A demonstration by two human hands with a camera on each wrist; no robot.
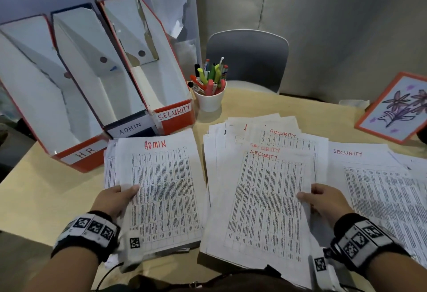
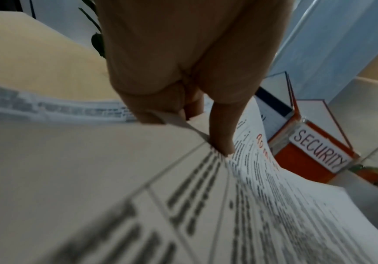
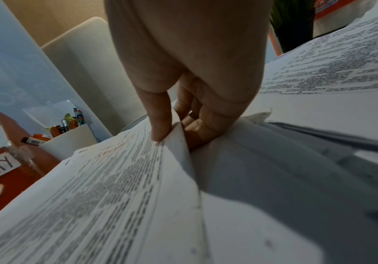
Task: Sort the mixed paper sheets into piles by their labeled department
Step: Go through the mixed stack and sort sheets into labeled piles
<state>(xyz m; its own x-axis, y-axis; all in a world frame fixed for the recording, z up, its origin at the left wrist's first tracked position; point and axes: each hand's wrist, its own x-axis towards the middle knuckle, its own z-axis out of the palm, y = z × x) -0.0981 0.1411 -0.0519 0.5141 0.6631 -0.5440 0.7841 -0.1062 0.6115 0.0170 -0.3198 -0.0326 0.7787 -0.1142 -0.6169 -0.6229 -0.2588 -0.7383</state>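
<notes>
On the desk (image 1: 254, 109), near its front edge: 2 hands, each pinching paper. Left hand (image 1: 114, 201) — thumb on top, fingers curled under — gripping the left edge of the ADMIN sheet (image 1: 161, 190), topmost on the ADMIN pile (image 1: 108, 167) just in front of the boxes. Same pinch seen from the left wrist, thumb (image 2: 222, 135) pressed on the sheet's printed face, page bowed upward. Right hand (image 1: 323, 201) gripping the right edge of a SECURITY sheet (image 1: 268, 199), thumb over, fingers (image 3: 197, 128) tucked beneath, edge lifted and creased. Under and behind it, the mixed stack (image 1: 231, 134), fanned loosely, more red SECURITY headings showing. Further right, touching that stack, a SECURITY pile (image 1: 374, 185).

Behind the ADMIN pile, 3 file boxes side by side: HR box (image 1: 78, 155), ADMIN box (image 1: 129, 129), SECURITY box (image 1: 175, 116). Just right of them, a white pen cup (image 1: 209, 102). At the desk's far right, tilted — a flower picture (image 1: 395, 107).
</notes>
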